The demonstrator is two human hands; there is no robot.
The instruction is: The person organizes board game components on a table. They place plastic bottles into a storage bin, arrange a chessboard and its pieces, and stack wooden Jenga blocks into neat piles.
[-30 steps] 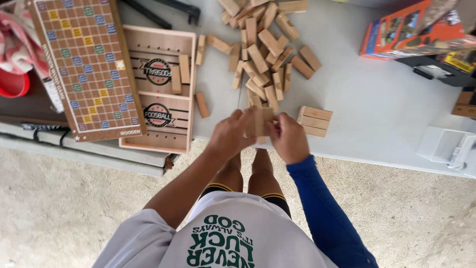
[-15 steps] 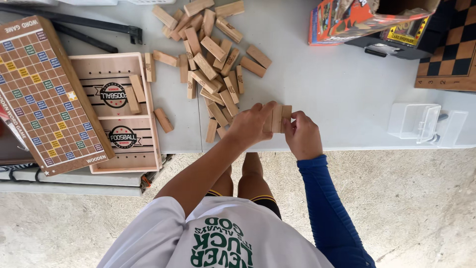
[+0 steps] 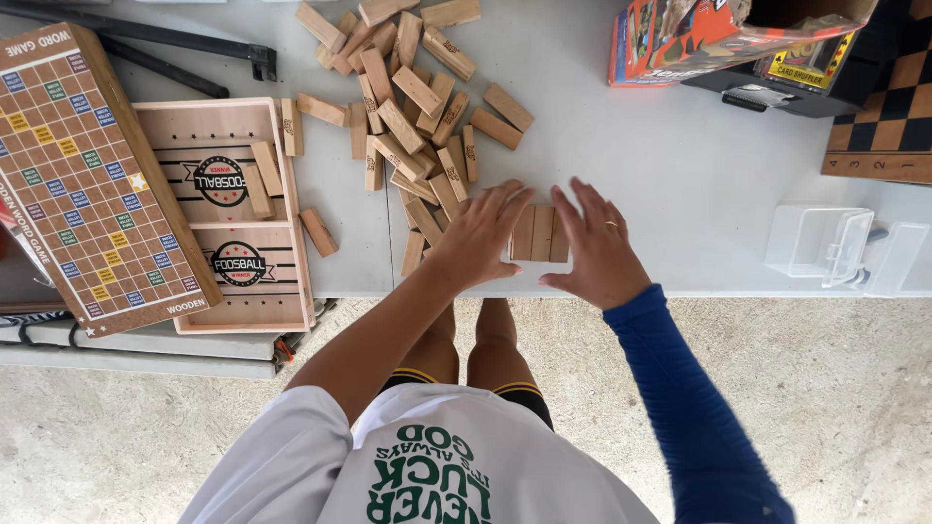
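Two open hands square up a short row of wooden blocks at the near edge of the counter [image 3: 680, 184].

The row [image 3: 540, 234] lies flat, three blocks side by side, long edges touching, so they form one even layer. The left hand [image 3: 481, 238] sits at the row's left end and the right hand [image 3: 602, 250] at its right end; each grip is wide, fingers spread, holding nothing, the palms flanking the row, seemingly to keep its ends flush. The loose pile [image 3: 417, 107] lies just behind, within reach, its pieces scattered at all angles. To the left, a wooden game tray [image 3: 228, 209] carries a few stray blocks, and a word-game board [image 3: 83, 175] overlaps its edge. A clear plastic box [image 3: 825, 247] stands well apart on the right.
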